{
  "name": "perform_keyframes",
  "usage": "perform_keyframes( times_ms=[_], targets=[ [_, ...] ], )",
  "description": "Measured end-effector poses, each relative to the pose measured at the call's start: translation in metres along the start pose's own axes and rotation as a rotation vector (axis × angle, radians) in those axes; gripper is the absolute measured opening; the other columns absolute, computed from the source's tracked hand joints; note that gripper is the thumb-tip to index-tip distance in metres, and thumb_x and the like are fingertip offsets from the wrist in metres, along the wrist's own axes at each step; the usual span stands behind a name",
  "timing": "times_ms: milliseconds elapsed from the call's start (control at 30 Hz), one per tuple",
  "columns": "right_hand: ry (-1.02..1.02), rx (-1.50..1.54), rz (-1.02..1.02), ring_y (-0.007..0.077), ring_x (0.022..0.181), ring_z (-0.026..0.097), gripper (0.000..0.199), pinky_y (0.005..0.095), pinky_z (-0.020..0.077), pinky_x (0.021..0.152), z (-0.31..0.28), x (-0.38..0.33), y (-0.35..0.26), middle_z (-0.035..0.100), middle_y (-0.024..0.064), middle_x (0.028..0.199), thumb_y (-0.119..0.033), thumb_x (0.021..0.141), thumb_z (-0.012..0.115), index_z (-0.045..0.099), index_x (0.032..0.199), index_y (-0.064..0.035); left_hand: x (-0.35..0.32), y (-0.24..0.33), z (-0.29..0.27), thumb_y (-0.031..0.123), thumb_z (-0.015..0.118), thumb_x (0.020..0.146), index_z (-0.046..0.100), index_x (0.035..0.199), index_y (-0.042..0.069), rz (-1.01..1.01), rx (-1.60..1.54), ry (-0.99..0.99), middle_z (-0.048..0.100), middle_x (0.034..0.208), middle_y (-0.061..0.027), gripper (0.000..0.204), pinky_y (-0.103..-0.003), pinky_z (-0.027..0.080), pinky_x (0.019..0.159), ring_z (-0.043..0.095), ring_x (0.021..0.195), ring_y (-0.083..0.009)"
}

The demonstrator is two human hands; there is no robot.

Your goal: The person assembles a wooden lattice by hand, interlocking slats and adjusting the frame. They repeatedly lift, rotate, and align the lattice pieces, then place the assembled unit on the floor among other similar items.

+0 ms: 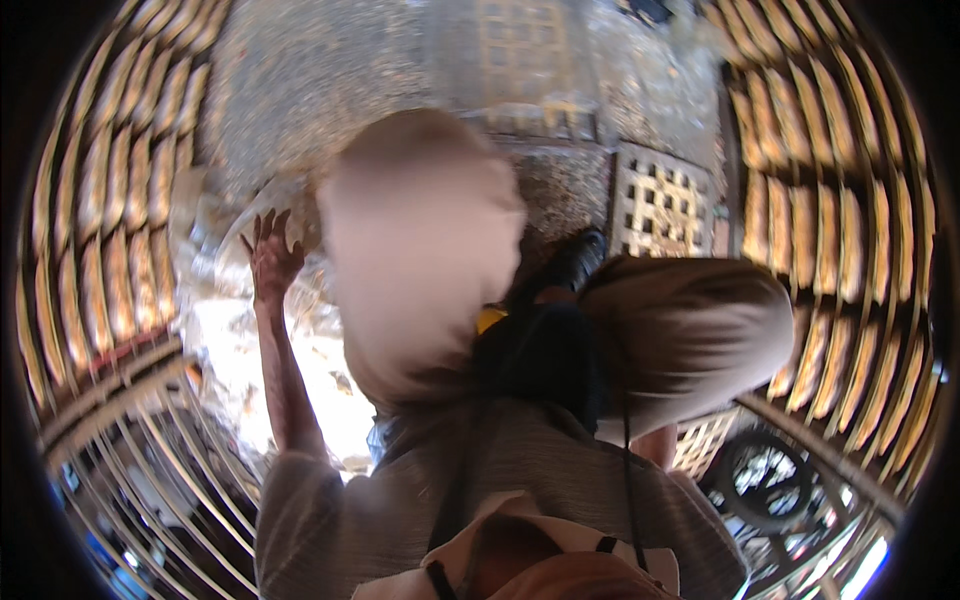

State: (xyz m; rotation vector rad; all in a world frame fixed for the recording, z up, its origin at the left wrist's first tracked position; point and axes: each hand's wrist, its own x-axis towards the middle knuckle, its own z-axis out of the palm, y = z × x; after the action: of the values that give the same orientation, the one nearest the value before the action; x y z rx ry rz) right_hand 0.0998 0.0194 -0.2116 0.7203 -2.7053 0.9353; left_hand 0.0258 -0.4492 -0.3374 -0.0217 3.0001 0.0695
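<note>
My left hand point(275, 258) is raised beside my bent left knee, fingers spread, holding nothing. Beneath and around it the floor looks covered by a pale, crumpled, translucent sheet point(205, 235), though whether the hand touches it I cannot tell. Of my right arm only a short piece of skin shows by the right thigh; the right hand itself is hidden. I am squatting in light trousers, a dark shoe point(580, 262) visible between my knees. A small yellow patch point(490, 319) peeks out beside the left leg.
Slatted racks with rows of long tan pieces rise at the left point(120, 190) and right point(820, 220). A pale perforated panel point(662, 200) lies on the rough, wet-looking floor point(300, 90). Metal bars point(165, 465) stand lower left, and a dark wheel point(765, 480) shows lower right.
</note>
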Motion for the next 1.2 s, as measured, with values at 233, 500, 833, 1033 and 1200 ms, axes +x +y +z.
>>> perform_keyframes(
  times_ms=[233, 500, 833, 1033, 1200],
  targets=[
    [0.168, -0.523, 0.877, 0.0143, 0.066, 0.057, 0.017, 0.0298, 0.0475, 0.057, -0.005, -0.137, 0.104, 0.063, 0.0019, 0.078, -0.025, 0.092, 0.063, 0.067, 0.101, -0.011, 0.016, 0.093, 0.001, 0.034, 0.069, 0.09, 0.047, 0.151, 0.015, 0.187, -0.564, -0.136, 0.046, 0.157, -0.0132, 0.067, -0.063, 0.023, 0.121, 0.035, 0.151, -0.0362],
    [0.121, -0.609, 0.929, 0.0148, 0.064, 0.056, 0.017, 0.0296, 0.0477, 0.052, 0.021, -0.128, 0.134, 0.061, 0.004, 0.078, -0.023, 0.099, 0.058, 0.064, 0.106, -0.009, 0.107, 0.21, 0.044, 0.04, 0.061, 0.099, 0.041, 0.155, 0.014, 0.239, -1.123, -0.856, 0.045, 0.157, -0.0119, 0.065, -0.052, 0.032, 0.12, 0.038, 0.149, -0.0308],
    [0.192, -0.942, 0.935, 0.0155, 0.062, 0.054, 0.017, 0.0293, 0.048, 0.045, -0.132, -0.23, 0.096, 0.058, 0.0067, 0.078, -0.02, 0.109, 0.051, 0.06, 0.113, -0.0064, 0.122, 0.205, -0.065, 0.048, 0.056, 0.105, 0.036, 0.158, 0.013, 0.289, -1.588, -1.197, 0.044, 0.157, -0.0109, 0.067, -0.048, 0.039, 0.121, 0.039, 0.148, -0.0297],
    [0.612, -0.374, 1.141, 0.0082, 0.064, 0.045, 0.033, 0.029, 0.0389, 0.057, -0.255, -0.203, 0.027, 0.052, -0.0004, 0.071, -0.032, 0.112, 0.051, 0.06, 0.097, -0.0046, 0.125, 0.278, -0.12, 0.041, 0.051, 0.108, 0.047, 0.15, 0.004, 0.356, -1.384, -0.699, 0.058, 0.144, -0.0159, 0.056, -0.048, 0.048, 0.112, 0.058, 0.132, -0.0337],
    [0.93, 0.043, 0.833, 0.0068, 0.063, 0.049, 0.034, 0.0237, 0.0402, 0.06, -0.245, -0.196, 0.056, 0.056, -0.0028, 0.072, -0.035, 0.112, 0.051, 0.063, 0.097, -0.0067, 0.144, 0.404, -0.165, 0.044, 0.053, 0.108, 0.046, 0.152, 0.003, 0.624, -1.255, -0.708, 0.06, 0.143, -0.0175, 0.061, -0.046, 0.05, 0.109, 0.06, 0.131, -0.0315]
  ],
)
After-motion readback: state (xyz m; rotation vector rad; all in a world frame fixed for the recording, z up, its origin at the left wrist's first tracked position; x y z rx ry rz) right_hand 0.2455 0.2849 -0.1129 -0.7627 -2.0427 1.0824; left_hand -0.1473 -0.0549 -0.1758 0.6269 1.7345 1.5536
